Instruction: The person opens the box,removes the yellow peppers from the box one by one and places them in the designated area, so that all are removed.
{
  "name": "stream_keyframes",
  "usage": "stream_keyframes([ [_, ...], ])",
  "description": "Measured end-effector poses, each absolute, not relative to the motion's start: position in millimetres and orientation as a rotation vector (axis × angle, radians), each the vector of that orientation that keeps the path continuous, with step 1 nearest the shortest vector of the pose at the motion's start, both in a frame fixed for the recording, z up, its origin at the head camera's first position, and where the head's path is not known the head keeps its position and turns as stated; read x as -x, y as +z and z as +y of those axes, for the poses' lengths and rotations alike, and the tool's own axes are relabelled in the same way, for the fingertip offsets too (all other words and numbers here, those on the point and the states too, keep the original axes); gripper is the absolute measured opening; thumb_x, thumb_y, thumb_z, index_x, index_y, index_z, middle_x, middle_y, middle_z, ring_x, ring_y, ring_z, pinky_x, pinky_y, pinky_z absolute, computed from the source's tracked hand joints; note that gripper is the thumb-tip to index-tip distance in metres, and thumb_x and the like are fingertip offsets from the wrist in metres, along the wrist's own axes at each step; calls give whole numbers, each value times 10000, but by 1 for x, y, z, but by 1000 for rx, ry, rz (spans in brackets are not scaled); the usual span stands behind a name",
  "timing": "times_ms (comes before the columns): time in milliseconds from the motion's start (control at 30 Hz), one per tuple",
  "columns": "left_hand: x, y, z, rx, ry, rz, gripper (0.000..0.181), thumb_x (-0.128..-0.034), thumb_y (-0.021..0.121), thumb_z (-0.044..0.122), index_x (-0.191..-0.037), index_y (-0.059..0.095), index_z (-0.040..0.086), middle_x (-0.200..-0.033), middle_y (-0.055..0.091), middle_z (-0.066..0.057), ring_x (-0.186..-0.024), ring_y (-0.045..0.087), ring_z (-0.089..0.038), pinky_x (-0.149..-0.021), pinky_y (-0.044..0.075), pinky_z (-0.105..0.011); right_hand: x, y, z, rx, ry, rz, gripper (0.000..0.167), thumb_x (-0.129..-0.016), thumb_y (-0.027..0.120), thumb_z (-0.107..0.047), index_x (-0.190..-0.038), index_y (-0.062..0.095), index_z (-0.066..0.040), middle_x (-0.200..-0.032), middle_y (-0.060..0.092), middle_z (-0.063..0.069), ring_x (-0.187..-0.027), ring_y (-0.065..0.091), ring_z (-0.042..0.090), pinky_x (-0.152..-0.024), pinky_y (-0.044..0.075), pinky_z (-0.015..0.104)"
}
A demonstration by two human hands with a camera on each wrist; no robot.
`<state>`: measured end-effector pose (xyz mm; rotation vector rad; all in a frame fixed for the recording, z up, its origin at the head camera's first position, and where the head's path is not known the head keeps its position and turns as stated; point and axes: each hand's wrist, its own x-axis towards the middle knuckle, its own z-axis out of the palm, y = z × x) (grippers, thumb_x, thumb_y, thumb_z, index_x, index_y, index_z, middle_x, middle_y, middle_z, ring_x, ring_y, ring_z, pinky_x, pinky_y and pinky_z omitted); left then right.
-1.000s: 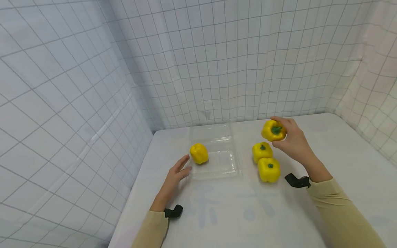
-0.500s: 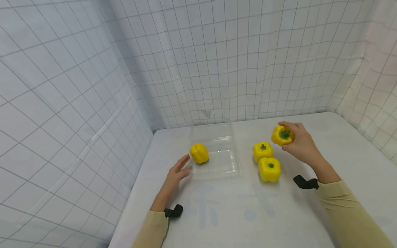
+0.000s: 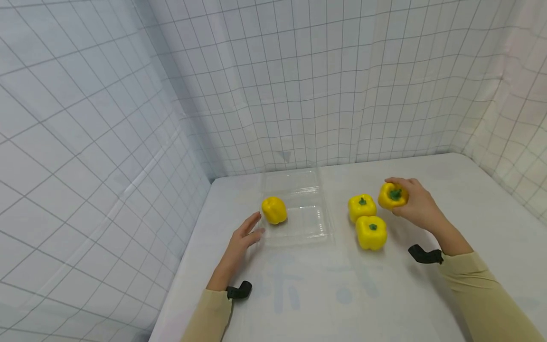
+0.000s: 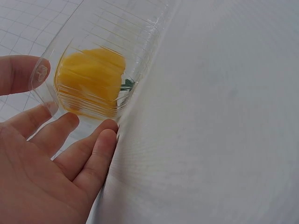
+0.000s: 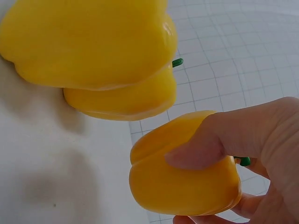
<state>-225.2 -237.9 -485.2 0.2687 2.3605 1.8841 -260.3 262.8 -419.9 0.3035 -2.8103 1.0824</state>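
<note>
White gridded curtains line the far, left and right sides of a white bench. Left of centre lies a clear, hinged container. The left hand, its grip released, touches the container's left side. The right hand, farther right, has its grip grasping one yellow pepper. Just left, a near pepper touches a far pepper; another pepper sits in the container's left part.
</note>
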Motion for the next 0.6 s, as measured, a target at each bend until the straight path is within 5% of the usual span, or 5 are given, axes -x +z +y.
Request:
stream_keyframes([
  [600,226,-487,-238,-265,1854,2389,597,-1015,590,300,-1564,357,323,-1566,368,142,-1481,253,-137,-1142,282,-558,263,-439,269,-288,1140,-2960,777,-807,721,-83,-1521,415,-121,-1387,390,304,-1210,427,495,-964,354,734],
])
